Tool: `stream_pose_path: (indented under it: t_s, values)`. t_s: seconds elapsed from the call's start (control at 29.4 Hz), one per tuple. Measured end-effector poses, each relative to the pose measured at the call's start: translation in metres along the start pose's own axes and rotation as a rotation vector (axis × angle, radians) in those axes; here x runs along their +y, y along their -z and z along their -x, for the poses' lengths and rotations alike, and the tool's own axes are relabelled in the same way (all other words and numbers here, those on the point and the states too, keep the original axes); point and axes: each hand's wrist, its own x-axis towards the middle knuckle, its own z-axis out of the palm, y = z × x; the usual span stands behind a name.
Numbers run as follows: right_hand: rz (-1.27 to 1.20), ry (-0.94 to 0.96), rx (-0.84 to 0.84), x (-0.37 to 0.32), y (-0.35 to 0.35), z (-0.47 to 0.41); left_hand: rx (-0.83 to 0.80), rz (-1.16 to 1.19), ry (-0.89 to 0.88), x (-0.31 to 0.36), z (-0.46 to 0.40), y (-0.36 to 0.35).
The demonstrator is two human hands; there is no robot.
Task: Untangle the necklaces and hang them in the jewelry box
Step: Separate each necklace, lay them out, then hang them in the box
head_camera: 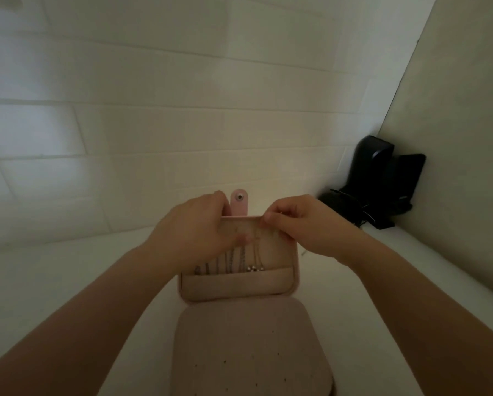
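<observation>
Pink jewelry box (295, 270) lies open on the white bench (68, 281), at 6 o'clock in view. Several thin necklaces (234, 261) hang in its lid; exact count unclear. 2 hands at the lid's top: left hand (195, 232) grips the edge at 11 o'clock, right hand (299, 224) pinches a chain near 1 o'clock. Black device (382, 178) at 3 o'clock, well apart.

A white counter (68, 281) carries the open pink jewelry box (236, 287) mid-counter; dark devices with cables (382, 181) sit in its far right corner.
</observation>
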Motion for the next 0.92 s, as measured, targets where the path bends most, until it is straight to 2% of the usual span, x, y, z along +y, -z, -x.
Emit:
stream_pose_path:
  t_s: [0.07, 0.14, 0.2, 0.37, 0.51, 0.65, 0.75, 0.92]
  values:
    - [0.124, 0.030, -0.016, -0.002, -0.004, 0.001, 0.067, -0.122, 0.001, 0.004, 0.005, -0.011]
    - [0.161, 0.060, 0.063, -0.002, -0.006, 0.005, 0.262, -0.202, -0.011, 0.011, 0.014, -0.027]
    - [0.152, 0.055, 0.126, 0.000, -0.008, 0.007, 0.407, -0.150, -0.026, 0.014, 0.019, -0.038]
    - [0.343, 0.062, 0.287, 0.007, -0.013, 0.009, 0.476, -0.081, 0.003, 0.012, 0.016, -0.039]
    - [0.351, 0.102, 0.415, 0.010, -0.022, 0.013, 0.556, -0.066, -0.003, 0.015, 0.016, -0.043]
    - [0.329, 0.092, 0.399, 0.009, -0.023, 0.021, 0.573, -0.064, 0.040, 0.019, 0.015, -0.042]
    - [0.402, 0.115, 0.372, 0.012, -0.024, 0.027, 0.570, -0.053, 0.061, 0.021, 0.015, -0.041]
    - [0.384, 0.128, 0.473, 0.015, -0.024, 0.029, 0.573, -0.036, 0.069, 0.023, 0.015, -0.040]
